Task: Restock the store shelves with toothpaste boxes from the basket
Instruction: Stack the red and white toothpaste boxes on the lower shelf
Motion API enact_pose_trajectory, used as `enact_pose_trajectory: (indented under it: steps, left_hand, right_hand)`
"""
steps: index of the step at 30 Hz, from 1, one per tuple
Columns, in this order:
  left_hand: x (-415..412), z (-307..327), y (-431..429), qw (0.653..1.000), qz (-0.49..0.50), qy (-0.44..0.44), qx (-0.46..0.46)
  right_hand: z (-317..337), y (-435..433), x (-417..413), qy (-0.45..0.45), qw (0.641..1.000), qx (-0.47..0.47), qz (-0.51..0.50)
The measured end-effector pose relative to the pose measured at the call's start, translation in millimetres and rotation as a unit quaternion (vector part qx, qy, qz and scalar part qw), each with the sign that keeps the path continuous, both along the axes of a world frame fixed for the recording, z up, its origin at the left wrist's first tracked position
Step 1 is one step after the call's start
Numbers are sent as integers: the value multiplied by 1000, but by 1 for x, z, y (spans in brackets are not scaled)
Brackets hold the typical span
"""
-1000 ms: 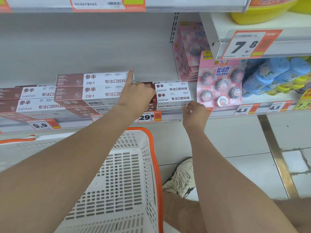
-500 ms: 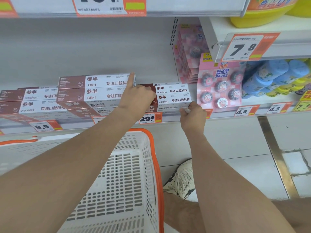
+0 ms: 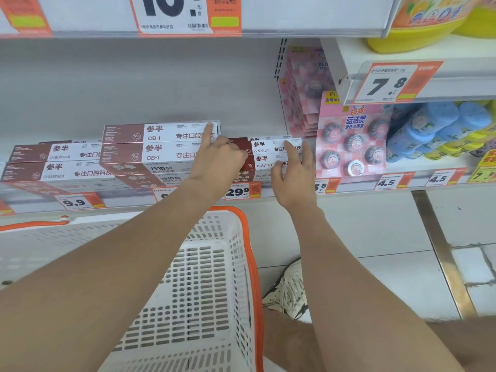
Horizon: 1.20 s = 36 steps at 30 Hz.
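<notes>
While the person leaned toward the white store shelf [image 3: 134, 87], a white plastic basket [image 3: 252, 253] with an orange rim stood just below its front edge, between the shelf and the person's bare forearms. The toothpaste boxes lay flat on that shelf in three groups. On the left were brown-and-white oralshark boxes [image 3: 61, 162]. In the middle was a taller stack of CB-1 boxes [image 3: 161, 140], and right of it a lower stack of two darker oralshark boxes [image 3: 265, 154], touching the middle stack.

Pink blister packs of toilet cleaner tablets [image 3: 351, 140] stood just beside the right stack, with blue-capped bottles [image 3: 429, 124] beyond them. Yellow containers [image 3: 418, 36] stood on the shelf above.

The left hand [image 3: 217, 165] had its index finger straight, the tip on the right end of the top CB-1 box. Its other fingers were curled against the dark left end of the right stack, and whether they gripped anything could not be told. The right hand [image 3: 295, 183] was spread open and held nothing, its straight fingers laid on the front faces of the two right boxes.

A white sneaker [image 3: 290, 294] showed on the tiled floor beside the basket. On the shelf rail, a 29.9 price tag [image 3: 241, 191] sat between the two wrists and a 9.9 price tag [image 3: 77, 202] lay farther left.
</notes>
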<state>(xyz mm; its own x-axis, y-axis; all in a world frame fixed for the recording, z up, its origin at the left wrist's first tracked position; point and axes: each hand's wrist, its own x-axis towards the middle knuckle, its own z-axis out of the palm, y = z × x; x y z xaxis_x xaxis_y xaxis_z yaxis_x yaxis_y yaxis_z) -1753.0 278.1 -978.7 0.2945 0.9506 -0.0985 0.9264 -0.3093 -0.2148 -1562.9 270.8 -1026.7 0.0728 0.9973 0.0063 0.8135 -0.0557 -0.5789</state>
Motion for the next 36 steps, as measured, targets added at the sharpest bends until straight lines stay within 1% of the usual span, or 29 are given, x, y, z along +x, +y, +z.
enact_pose_trajectory:
  steps: [7, 14, 16, 18, 19, 21, 23, 24, 26, 28, 30, 32, 34, 36]
  left_hand:
    - [2, 0, 0, 1000, 4, 11, 4]
    - [1, 0, 0, 1000, -1, 0, 0]
    - [0, 0, -1, 1000, -4, -23, -5]
    - [-4, 1, -3, 998, -23, -65, 7]
    - [-7, 1, -5, 994, -35, -96, 27]
    - [-14, 5, -10, 981, -43, -169, 80]
    - [-23, 14, -18, 964, -17, -238, 117]
    - [-28, 20, -23, 957, 4, -260, 126]
    - [-42, 31, -33, 949, 56, -276, 144]
    - [-60, 36, -43, 941, 124, -276, 151]
    - [-79, 37, -54, 932, 186, -275, 144]
    - [-97, 37, -64, 928, 219, -271, 130]
    - [-115, 36, -69, 933, 234, -255, 96]
    - [-131, 34, -68, 934, 256, -245, 43]
  right_hand:
    - [-3, 2, 3, 40, 999, -3, 4]
    - [-6, 2, 4, 38, 999, 3, 2]
    - [-5, 2, 2, 5, 1000, 16, -8]
    - [0, -2, -2, -45, 997, 50, -24]
    - [3, -4, -5, -60, 995, 72, -31]
    - [14, -8, -15, -59, 992, 108, -28]
    - [30, -9, -30, -33, 992, 121, 5]
    - [40, -9, -39, -11, 992, 120, 33]
    - [59, -10, -59, 29, 990, 101, 95]
    - [74, -12, -78, 31, 986, 78, 144]
    - [83, -16, -96, 14, 981, 55, 186]
    - [88, -20, -110, -10, 977, 18, 210]
    - [88, -20, -118, -15, 979, -13, 204]
    - [84, -18, -120, 5, 983, -27, 181]
